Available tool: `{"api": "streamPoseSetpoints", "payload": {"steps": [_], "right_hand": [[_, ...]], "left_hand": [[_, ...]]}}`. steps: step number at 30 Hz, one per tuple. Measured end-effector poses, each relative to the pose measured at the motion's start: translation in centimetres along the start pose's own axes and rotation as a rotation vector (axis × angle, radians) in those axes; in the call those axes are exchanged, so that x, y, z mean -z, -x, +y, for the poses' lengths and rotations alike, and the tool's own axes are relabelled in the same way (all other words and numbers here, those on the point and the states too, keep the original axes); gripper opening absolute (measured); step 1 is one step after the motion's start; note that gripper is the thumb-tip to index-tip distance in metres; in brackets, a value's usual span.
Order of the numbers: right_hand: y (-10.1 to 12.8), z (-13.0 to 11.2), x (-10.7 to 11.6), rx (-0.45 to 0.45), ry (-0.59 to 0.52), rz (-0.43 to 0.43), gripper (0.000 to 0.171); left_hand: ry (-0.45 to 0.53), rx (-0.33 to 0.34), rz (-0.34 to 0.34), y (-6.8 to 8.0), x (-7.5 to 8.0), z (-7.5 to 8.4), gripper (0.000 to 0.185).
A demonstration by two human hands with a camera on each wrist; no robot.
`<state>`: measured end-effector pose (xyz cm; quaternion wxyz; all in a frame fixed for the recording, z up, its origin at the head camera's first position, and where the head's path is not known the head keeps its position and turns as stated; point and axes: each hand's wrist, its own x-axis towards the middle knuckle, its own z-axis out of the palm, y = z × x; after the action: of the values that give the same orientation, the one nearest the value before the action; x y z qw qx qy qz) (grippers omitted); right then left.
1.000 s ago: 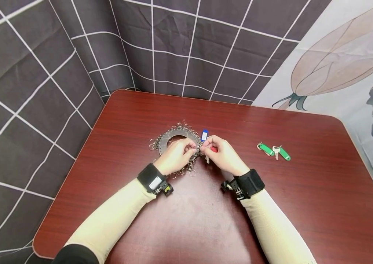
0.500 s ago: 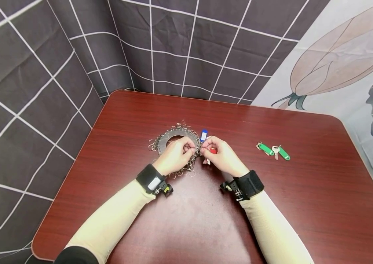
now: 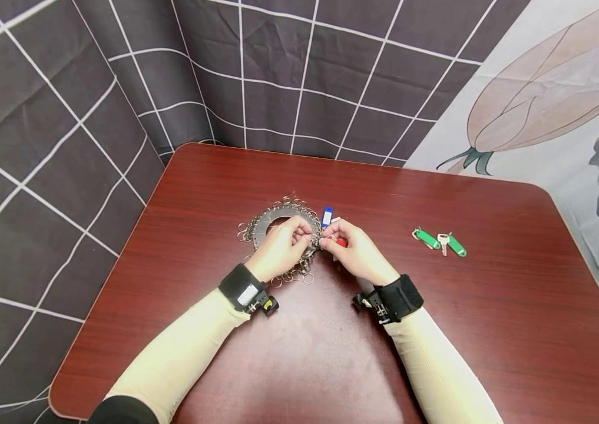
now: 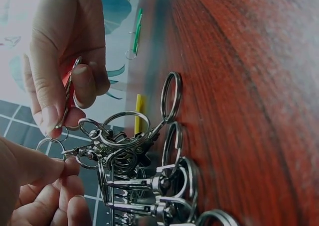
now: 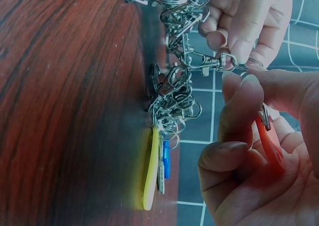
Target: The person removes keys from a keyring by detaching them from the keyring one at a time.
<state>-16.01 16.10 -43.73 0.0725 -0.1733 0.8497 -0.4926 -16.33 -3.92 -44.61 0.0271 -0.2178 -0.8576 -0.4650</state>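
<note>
Pale glare lies on the near tabletop (image 3: 310, 347), a soft shadow beside the right sleeve (image 3: 444, 365). The wrist views are dimmer and bluish, their backgrounds soft.

Near the middle of the head view, the left grip (image 3: 284, 246) has edged slightly toward the left of the frame, leaving a little more space between its fingertips and those of the right grip (image 3: 354, 250). The key (image 4: 69, 94) that hung plainly below the right fingers (a pale sliver against the tabletop (image 3: 490, 330)) is now almost wholly hidden there. The red tag (image 3: 341, 242) has slipped very slightly left and lower, and the tabletop's left corners sit a hair closer to the frame's left edge.
</note>
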Motion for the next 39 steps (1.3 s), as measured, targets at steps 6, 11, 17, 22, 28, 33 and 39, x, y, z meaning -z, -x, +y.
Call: {"api": "streamPoseSetpoints", "payload": {"steps": [6,11,17,22,28,33,39], "right_hand": [[0.13,0.04,-0.03,-0.005,0.014,0.009,0.015],[0.13,0.17,-0.08,-0.010,0.001,0.011,0.017],[0.08,0.30,-0.04,-0.013,-0.005,0.008,0.013],[0.10,0.39,-0.08,0.010,-0.009,0.012,0.009],[0.14,0.51,-0.16,0.019,0.001,0.027,0.006],[0.16,0.46,-0.15,0.016,-0.001,0.029,0.005],[0.12,0.48,-0.10,0.029,0.005,0.034,0.004]], "left_hand": [[0.017,-0.019,0.013,0.06,0.00,0.05,0.010],[0.026,-0.012,0.018,0.06,-0.13,-0.12,0.010],[0.038,-0.003,0.025,0.16,-0.14,-0.12,0.011],[0.054,-0.013,0.029,0.28,-0.03,0.05,0.012],[0.065,-0.014,0.020,0.30,0.04,0.21,0.013],[0.064,-0.010,0.009,0.23,0.03,0.19,0.014],[0.052,-0.022,0.005,0.13,0.07,0.25,0.014]]}}
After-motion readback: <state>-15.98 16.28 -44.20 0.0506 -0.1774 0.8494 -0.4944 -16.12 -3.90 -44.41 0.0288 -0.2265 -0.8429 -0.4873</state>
